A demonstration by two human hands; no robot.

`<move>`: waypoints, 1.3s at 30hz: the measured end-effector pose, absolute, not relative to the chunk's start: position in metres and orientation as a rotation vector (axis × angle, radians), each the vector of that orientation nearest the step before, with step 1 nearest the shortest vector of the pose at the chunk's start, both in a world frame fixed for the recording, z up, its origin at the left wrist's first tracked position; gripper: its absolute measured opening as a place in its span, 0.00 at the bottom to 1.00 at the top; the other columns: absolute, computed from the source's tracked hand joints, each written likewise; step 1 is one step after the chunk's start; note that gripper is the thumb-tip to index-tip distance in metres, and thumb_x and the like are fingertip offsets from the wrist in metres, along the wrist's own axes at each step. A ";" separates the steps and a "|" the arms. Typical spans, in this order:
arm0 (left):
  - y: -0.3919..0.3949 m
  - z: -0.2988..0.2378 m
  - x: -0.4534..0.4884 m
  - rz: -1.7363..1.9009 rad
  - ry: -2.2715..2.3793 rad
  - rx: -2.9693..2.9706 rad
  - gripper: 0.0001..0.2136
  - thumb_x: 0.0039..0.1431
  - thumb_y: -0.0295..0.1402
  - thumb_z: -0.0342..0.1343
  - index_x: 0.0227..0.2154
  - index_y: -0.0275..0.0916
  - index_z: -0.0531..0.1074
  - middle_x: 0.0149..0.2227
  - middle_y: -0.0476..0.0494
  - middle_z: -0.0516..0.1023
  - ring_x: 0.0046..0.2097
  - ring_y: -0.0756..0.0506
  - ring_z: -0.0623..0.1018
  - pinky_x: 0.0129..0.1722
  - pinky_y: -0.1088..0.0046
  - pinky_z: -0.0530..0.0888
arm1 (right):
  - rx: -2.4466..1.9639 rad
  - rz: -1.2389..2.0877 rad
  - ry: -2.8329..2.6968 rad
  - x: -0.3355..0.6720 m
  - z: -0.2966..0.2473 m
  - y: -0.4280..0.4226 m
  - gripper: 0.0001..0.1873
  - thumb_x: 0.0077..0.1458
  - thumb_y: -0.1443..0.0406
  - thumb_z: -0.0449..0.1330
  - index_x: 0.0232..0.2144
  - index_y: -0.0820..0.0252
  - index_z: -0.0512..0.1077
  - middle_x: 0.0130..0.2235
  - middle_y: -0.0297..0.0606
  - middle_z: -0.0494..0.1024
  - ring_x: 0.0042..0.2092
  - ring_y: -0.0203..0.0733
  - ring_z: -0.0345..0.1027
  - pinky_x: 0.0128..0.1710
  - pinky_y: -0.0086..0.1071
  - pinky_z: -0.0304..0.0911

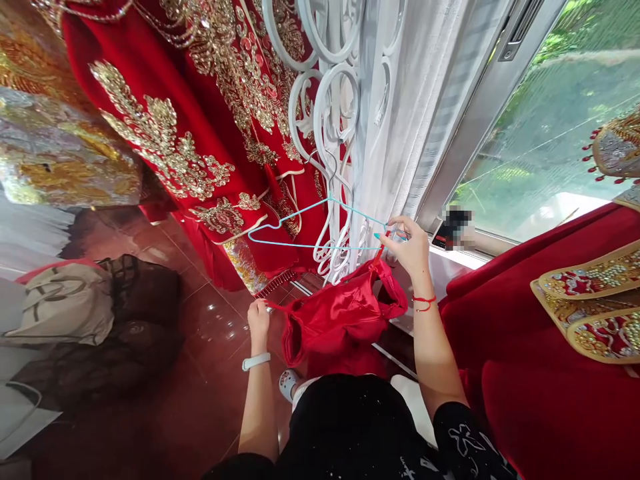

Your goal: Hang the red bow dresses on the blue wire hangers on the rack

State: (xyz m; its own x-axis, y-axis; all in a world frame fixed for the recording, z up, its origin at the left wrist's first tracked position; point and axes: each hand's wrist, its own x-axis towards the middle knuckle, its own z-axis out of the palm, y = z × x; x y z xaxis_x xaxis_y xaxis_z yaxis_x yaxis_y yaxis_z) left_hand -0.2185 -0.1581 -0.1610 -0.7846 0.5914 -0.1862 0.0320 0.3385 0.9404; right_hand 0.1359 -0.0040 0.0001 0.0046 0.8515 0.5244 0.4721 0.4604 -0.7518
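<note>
A light blue wire hanger [315,247] hangs by its hook from white scrolled metalwork in front of me. My right hand [407,243] is closed at the hanger's right end, pinching a thin red strap against it. That strap runs down to a shiny red satin garment [345,307], which hangs below the hanger near my body. Lower down on the left, my left hand [259,317] grips the garment's other strap [277,307], stretched out sideways and apart from the hanger's left end. The garment's lower part is hidden by my black shirt.
Red costumes with gold beading [170,133] hang at the left, beside the white scrolled metalwork [337,100]. A window [545,133] stands at the right, with another red embroidered costume [525,333] below it. Bags [75,300] lie on the reddish tiled floor [200,373].
</note>
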 end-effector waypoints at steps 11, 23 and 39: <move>-0.155 -0.112 -0.229 1.751 1.276 0.401 0.11 0.47 0.20 0.62 0.35 0.34 0.80 0.37 0.42 0.82 0.29 0.54 0.74 0.30 0.78 0.74 | -1.006 0.346 -1.712 0.147 0.003 0.013 0.02 0.50 0.64 0.65 0.28 0.54 0.80 0.30 0.36 0.79 0.36 0.44 0.67 0.38 0.38 0.65; -0.098 0.009 -0.210 1.526 1.431 1.129 0.20 0.45 0.40 0.73 0.39 0.34 0.79 0.40 0.39 0.84 0.28 0.52 0.79 0.29 0.75 0.79 | -0.984 0.235 -1.880 0.172 0.022 0.027 0.02 0.49 0.65 0.66 0.28 0.55 0.80 0.27 0.33 0.70 0.34 0.42 0.62 0.38 0.37 0.61; -0.165 -0.054 -0.160 1.246 1.694 2.111 0.08 0.64 0.33 0.55 0.45 0.42 0.74 0.46 0.40 0.79 0.49 0.42 0.78 0.55 0.55 0.76 | -0.717 0.621 -2.212 -0.013 -0.030 -0.028 0.28 0.66 0.61 0.61 0.66 0.46 0.67 0.55 0.39 0.81 0.60 0.48 0.68 0.71 0.55 0.42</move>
State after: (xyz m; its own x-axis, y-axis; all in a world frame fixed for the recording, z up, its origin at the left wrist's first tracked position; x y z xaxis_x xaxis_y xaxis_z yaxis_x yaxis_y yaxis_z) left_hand -0.1596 -0.1654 -0.0538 0.0101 0.8677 0.4970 0.7327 -0.3447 0.5868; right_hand -0.0126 -0.0277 -0.0302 -0.5873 0.6499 0.4824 0.3035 0.7294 -0.6131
